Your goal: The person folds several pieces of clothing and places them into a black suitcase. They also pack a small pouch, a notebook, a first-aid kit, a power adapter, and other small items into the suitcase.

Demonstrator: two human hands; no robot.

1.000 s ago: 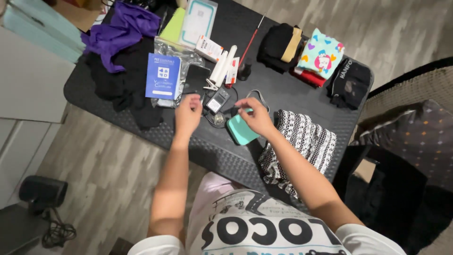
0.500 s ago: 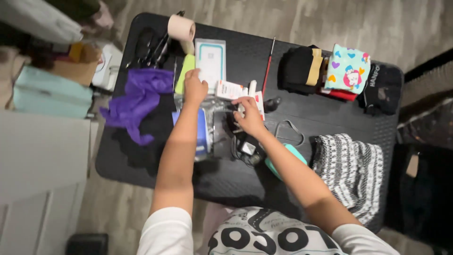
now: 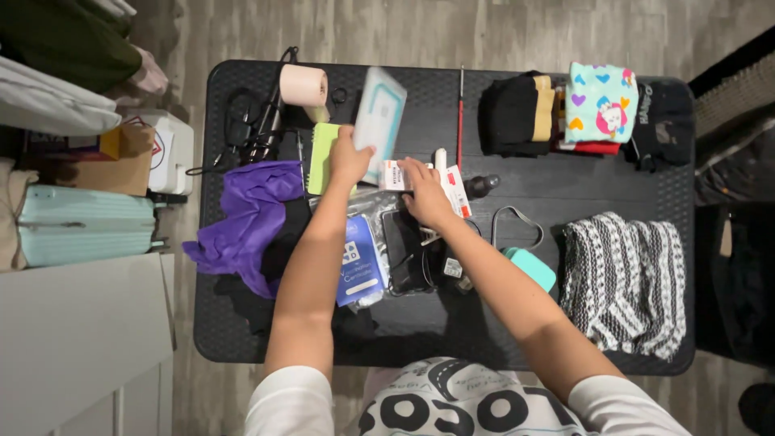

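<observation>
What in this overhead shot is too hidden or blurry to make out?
Head view only:
- White packet in the left hand: motion-blurred, its print unreadable.
- Small box under the right hand: mostly covered, so the grip is unclear.
- Black items between the forearms: dark on the dark table, kind unclear.
- Teal case: partly behind the right forearm.

A black table [image 3: 420, 323] carries folded clothes [image 3: 622, 274] and small packets [image 3: 359, 262].

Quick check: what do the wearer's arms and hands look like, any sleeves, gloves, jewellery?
Both arms are bare from short white sleeves down. The left hand and right hand are ungloved, with no rings, watch or bands visible. The shirt is white with large black block lettering and a cartoon print across the chest.
</observation>
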